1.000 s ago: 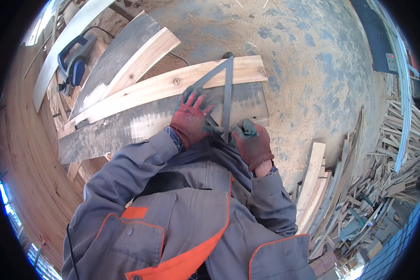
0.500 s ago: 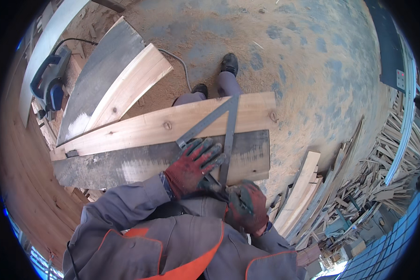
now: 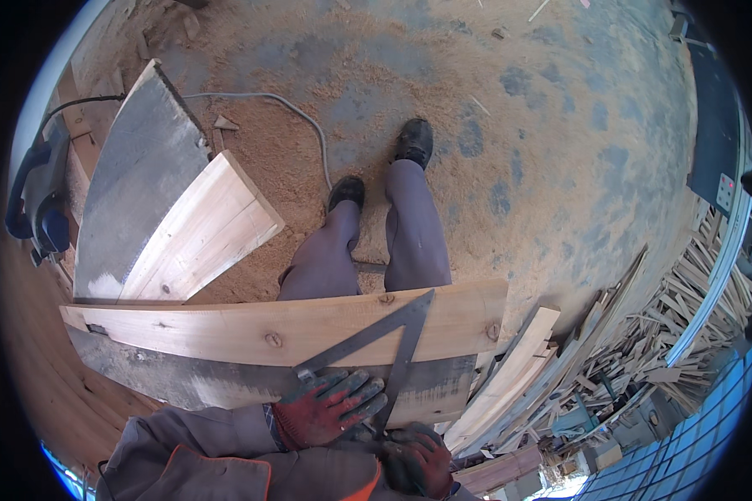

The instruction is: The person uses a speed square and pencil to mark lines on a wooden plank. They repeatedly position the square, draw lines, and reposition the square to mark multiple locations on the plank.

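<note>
You have a pale plank [image 3: 217, 326] lying crosswise in front of you, and the metal square [image 3: 405, 351] rests on its right half. The tip of the square points to the plank's far edge; one arm slants left to the plank's near edge, the other runs off that edge toward you, over a dark board [image 3: 251, 377] that shows along the plank's near side. Your gloved left hand [image 3: 330, 407] is just on the near side of the plank, its fingers straight and a little apart, laid flat over the square's near left part rather than closed round it. Your gloved right hand [image 3: 419, 459] is farther to the near side of the plank, beside the near end of the square. Its fingers are bent, but you cannot tell from this view whether they pinch anything.

Beyond the plank stand your legs [image 3: 418, 230], in grey trousers and dark shoes [image 3: 414, 142], on a floor [image 3: 551, 217] strewn with sawdust. Past the plank's left part lie a second dark board [image 3: 138, 184] and a short pale board [image 3: 200, 234], with a power tool [image 3: 46, 196] to their left. To the right of the plank are stacked boards [image 3: 505, 380] and a heap of wood scraps [image 3: 693, 280].
</note>
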Demonstrator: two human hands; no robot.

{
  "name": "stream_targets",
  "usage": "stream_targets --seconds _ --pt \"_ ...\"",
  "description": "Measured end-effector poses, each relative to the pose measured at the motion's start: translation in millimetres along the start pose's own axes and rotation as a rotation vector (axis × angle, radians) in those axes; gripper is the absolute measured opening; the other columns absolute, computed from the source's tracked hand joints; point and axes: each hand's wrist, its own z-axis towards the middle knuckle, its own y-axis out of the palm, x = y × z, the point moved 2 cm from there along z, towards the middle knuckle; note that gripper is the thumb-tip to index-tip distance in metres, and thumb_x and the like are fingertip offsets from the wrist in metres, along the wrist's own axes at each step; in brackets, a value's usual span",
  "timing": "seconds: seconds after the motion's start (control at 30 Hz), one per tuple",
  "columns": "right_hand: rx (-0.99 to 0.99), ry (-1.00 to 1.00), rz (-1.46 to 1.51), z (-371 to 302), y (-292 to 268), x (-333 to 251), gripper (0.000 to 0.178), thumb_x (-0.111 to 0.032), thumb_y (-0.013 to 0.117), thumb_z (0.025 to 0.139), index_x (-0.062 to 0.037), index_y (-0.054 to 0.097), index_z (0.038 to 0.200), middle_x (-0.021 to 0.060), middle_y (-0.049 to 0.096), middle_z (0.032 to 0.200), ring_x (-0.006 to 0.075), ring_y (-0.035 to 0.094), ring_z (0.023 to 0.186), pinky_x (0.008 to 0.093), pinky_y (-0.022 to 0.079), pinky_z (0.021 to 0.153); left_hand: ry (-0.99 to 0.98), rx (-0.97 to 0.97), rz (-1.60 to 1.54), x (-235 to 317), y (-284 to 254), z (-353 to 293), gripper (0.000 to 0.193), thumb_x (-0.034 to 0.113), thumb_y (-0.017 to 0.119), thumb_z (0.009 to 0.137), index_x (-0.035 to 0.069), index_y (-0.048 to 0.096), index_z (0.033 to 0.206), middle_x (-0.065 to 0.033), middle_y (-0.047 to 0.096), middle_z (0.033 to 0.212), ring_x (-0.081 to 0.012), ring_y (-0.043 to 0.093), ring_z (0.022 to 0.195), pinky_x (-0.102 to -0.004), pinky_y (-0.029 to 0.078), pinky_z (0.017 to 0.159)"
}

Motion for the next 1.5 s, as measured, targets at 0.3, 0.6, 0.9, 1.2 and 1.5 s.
stream_targets --seconds 0.3,0.6,0.9,1.2,1.5 --pt "0.005 0.275 0.36 18 -7 -13 0.043 -0.015 0.073 0.079 -0.0138 0.073 0.122 0.0085 0.074 0.121 0.0267 0.071 0.114 0.0376 0.057 0.091 -0.377 0.235 0.731 -17 -9 -21 0.054 0.045 0.03 0.108 0.03 0.042 0.158 0.0028 0.028 0.174 -0.0108 0.026 0.159 -0.0444 0.017 0.131" --pt "0.094 -0.142 -0.02 32 -25 -26 0.041 -0.016 0.072 0.079 -0.0118 0.075 0.12 0.0087 0.075 0.119 0.0281 0.071 0.114 0.0421 0.056 0.092 -0.323 0.158 0.714 14 10 5 0.06 0.049 0.026 0.108 0.028 0.031 0.163 0.0009 0.023 0.175 -0.0118 0.022 0.16 -0.047 0.011 0.133" --pt "0.105 -0.153 -0.062 25 -18 -20 0.044 -0.015 0.073 0.075 -0.0113 0.077 0.118 0.0103 0.076 0.116 0.0285 0.072 0.11 0.0413 0.056 0.09 0.136 -0.133 -0.424 -7 -6 2 0.065 0.053 0.012 0.111 0.022 0.017 0.168 -0.0073 0.006 0.178 -0.0306 0.011 0.163 -0.054 0.001 0.133" --pt "0.173 -0.138 0.001 38 -25 -30 0.039 -0.014 0.08 0.076 -0.0118 0.077 0.115 0.0087 0.077 0.109 0.028 0.073 0.105 0.0413 0.056 0.087 0.188 -0.153 -0.461 -22 -22 -4 0.069 0.056 0.014 0.11 0.021 0.014 0.169 -0.0093 0.005 0.178 -0.0319 0.015 0.162 -0.0588 0.002 0.131" --pt "0.089 -0.103 -0.061 28 -19 -23 0.044 -0.016 0.077 0.076 -0.0117 0.075 0.12 0.0082 0.075 0.113 0.0298 0.071 0.109 0.044 0.056 0.086 0.198 -0.174 -0.562 -26 -24 -4 0.073 0.061 0.017 0.109 0.022 0.012 0.17 -0.0107 0.004 0.178 -0.0327 0.019 0.161 -0.0579 0.003 0.131"
